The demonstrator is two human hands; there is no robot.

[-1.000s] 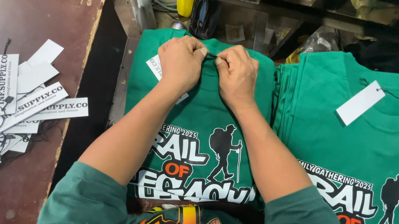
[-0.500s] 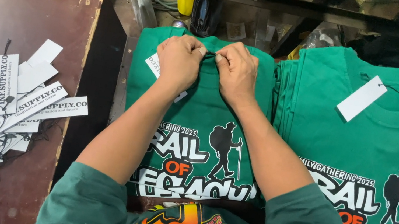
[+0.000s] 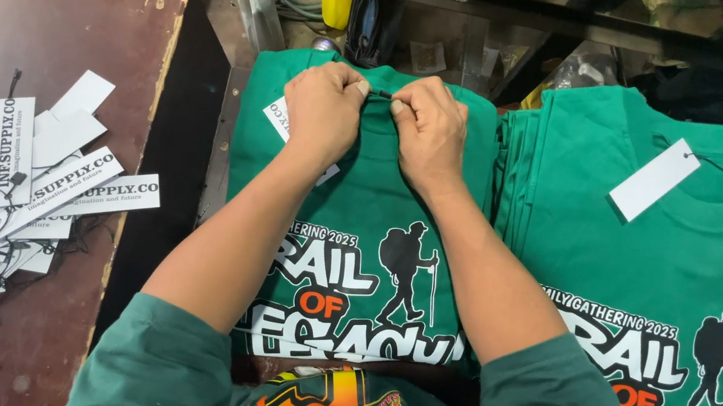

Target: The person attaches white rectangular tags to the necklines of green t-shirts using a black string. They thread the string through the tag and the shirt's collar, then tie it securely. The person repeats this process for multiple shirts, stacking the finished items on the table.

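green shirt (image 3: 363, 193), left hand (image 3: 323, 112), right hand (image 3: 429, 131) pinching collar string (image 3: 381, 93)

You wore green sleeves pushed up above the elbows, bare forearms showing, your left hand (image 3: 323, 112) and right hand (image 3: 431, 133) ungloved, with colourful patches across your chest.

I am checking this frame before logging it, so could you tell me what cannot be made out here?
- Head view: the string's ends, pinched between left hand and right hand.
- The tag on the left shirt, mostly under the left hand.
- The right shirt, its print cut off by the bottom edge.
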